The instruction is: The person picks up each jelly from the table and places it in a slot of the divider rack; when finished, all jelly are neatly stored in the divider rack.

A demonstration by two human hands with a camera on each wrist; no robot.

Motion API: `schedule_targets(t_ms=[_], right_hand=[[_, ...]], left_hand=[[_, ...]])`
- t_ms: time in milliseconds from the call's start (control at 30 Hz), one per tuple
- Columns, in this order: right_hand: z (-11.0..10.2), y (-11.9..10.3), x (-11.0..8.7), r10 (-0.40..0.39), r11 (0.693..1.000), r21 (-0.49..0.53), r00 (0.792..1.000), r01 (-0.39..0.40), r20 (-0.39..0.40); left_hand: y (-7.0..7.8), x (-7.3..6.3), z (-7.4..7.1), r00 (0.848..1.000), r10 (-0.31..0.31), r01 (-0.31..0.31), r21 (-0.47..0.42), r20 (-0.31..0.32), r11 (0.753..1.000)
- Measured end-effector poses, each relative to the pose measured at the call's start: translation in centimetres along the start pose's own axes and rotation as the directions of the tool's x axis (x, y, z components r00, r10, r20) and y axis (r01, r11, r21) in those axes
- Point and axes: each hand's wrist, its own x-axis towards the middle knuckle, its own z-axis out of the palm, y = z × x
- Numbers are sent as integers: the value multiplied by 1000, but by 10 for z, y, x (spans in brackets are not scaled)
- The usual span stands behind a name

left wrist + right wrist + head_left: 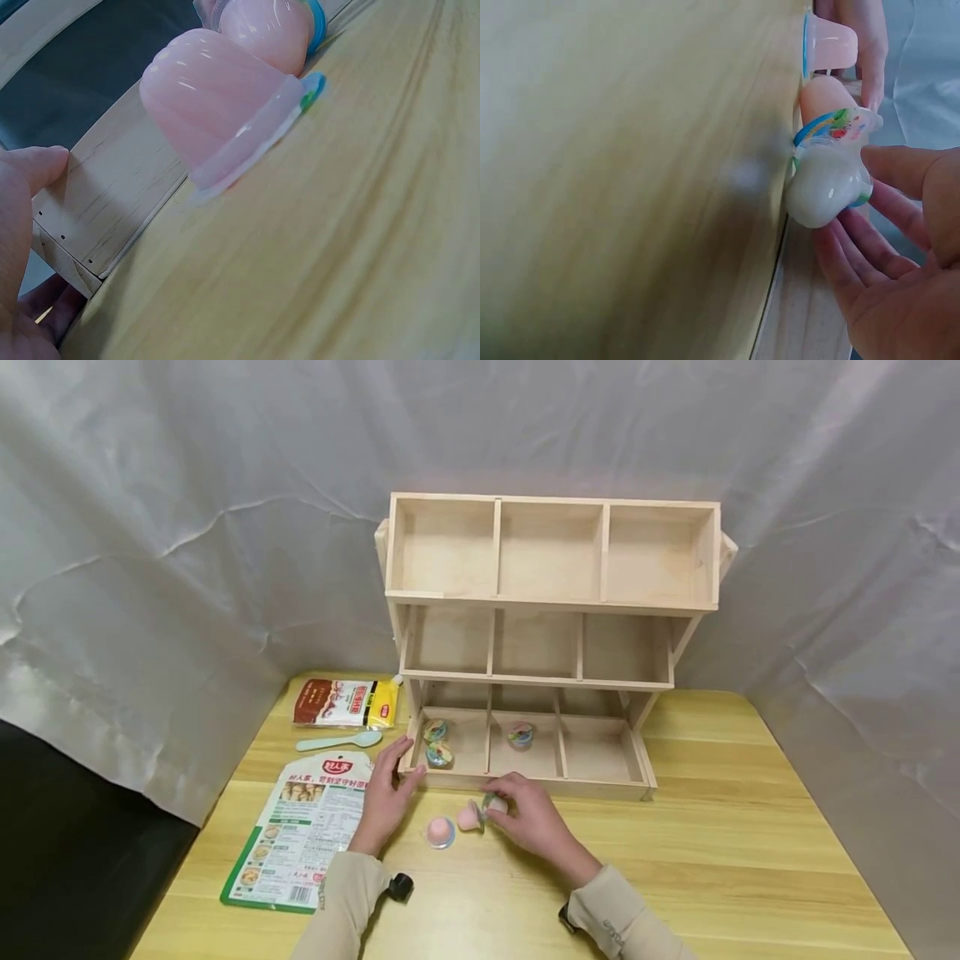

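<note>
Evidently, in the head view, the left hand (385,806) rests with thumb and fingers spread about the left corner of the lowest wooden tier (600,752), while the right hand (538,822) pinches a white jelly cup (496,805) low over the tabletop (712,877), just before that tier. Next to it are a tipped pink cup (468,817) and, farther left, a lid-down pink cup (440,832).

From the left wrist, the thumb touches the tier's front; light steadying should suffice.

From the right wrist, the white cup sits right by the tipped one: better to grip its rim, without squeezing the soft body, and draw it clear of that neighbour.
</note>
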Motion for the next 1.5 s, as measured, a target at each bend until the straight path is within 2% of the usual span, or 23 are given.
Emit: schedule_targets(t_ms=[133, 467, 833, 1100, 1500], right_hand=[[4, 2, -2, 10, 1000, 3, 1000, -10, -3], [5, 3, -5, -13, 999, -49, 1000, 13, 9], [2, -1, -7, -16, 997, -81, 1000, 17, 5], [-13, -9, -5, 13, 1000, 6, 1000, -13, 7], [-34, -7, 3, 106, 985, 145, 988, -89, -116]], left_hand=[[-3, -2, 2, 1000, -24, 24, -15, 10, 1000], [-5, -3, 4, 1000, 0, 0, -7, -7, 1000], [-3, -5, 2, 1000, -12, 12, -18, -6, 1000], [-3, -6, 1, 1000, -21, 21, -13, 1, 1000], [4, -2, -1, 1000, -7, 7, 21, -4, 1000]])
